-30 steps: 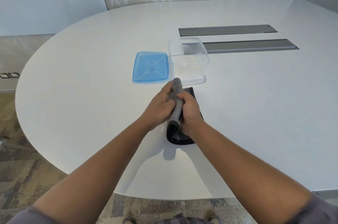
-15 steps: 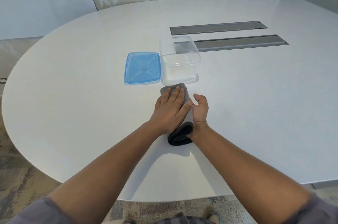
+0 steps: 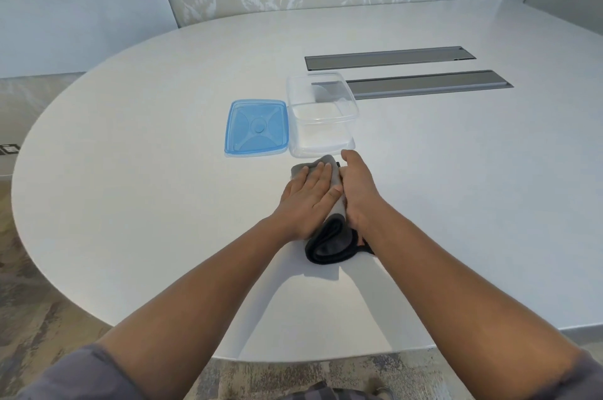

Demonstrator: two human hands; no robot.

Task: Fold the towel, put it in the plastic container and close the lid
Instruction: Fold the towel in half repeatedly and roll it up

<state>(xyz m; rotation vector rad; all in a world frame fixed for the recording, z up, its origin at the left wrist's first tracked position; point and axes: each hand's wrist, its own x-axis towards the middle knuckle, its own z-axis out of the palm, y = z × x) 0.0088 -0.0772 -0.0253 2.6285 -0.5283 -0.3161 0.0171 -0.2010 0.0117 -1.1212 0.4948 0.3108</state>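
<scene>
A grey towel (image 3: 329,241), folded into a narrow strip with a dark looped end toward me, lies on the white table (image 3: 163,203). My left hand (image 3: 308,199) rests flat on top of it, fingers spread. My right hand (image 3: 359,190) lies along the towel's right edge, fingers curled against the fold. Just beyond the towel stands the clear plastic container (image 3: 321,115), uncovered and with nothing in it. Its blue lid (image 3: 257,128) lies flat on the table, touching the container's left side.
Two grey recessed cable panels (image 3: 427,83) run across the table behind and to the right of the container. The table's curved front edge is close to my body. A patterned wall stands behind the table.
The towel strip, held raised in both hands a second ago, now lies on the table. My left hand has flattened on it and my right hand has closed in against its right edge.
</scene>
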